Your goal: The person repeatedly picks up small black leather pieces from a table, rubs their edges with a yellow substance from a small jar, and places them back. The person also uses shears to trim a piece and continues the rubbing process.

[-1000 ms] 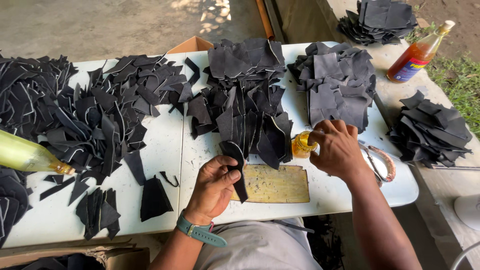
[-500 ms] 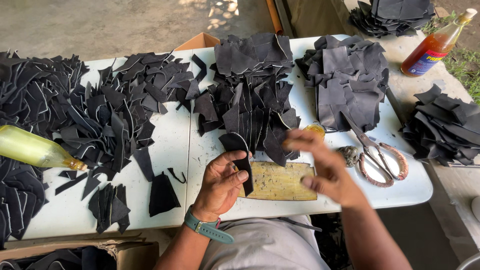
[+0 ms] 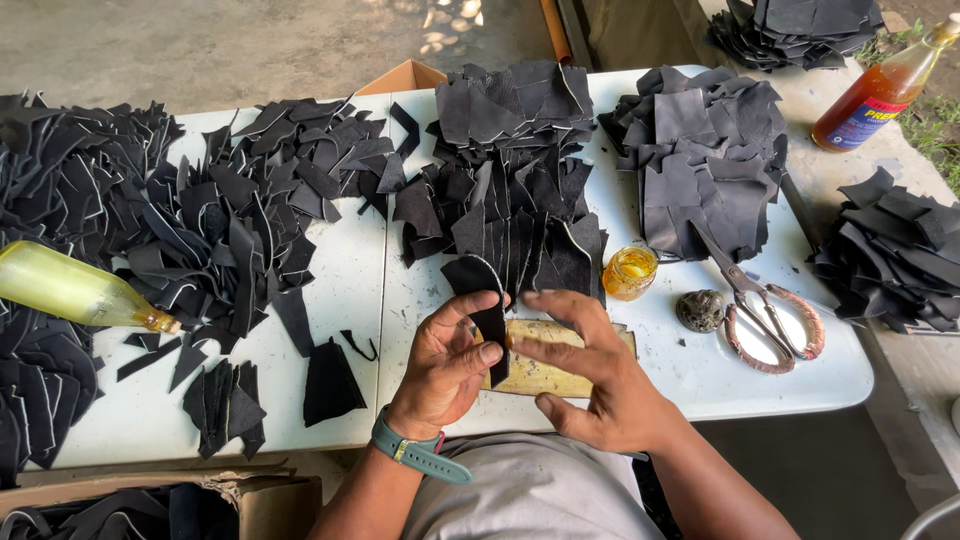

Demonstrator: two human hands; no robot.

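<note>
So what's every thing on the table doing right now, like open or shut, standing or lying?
left hand: shut on black strip, thumb and fingers pinching it
right hand: open, fingertips at the strip
black strip: held upright above the board
wooden board: lying flat
small jar: open, yellow stuff inside
scissors: lying flat
pale bottle: lying on its side
orange bottle: upright

Head-worn camera, steeply downward, close above white table [image 3: 340, 300].
</note>
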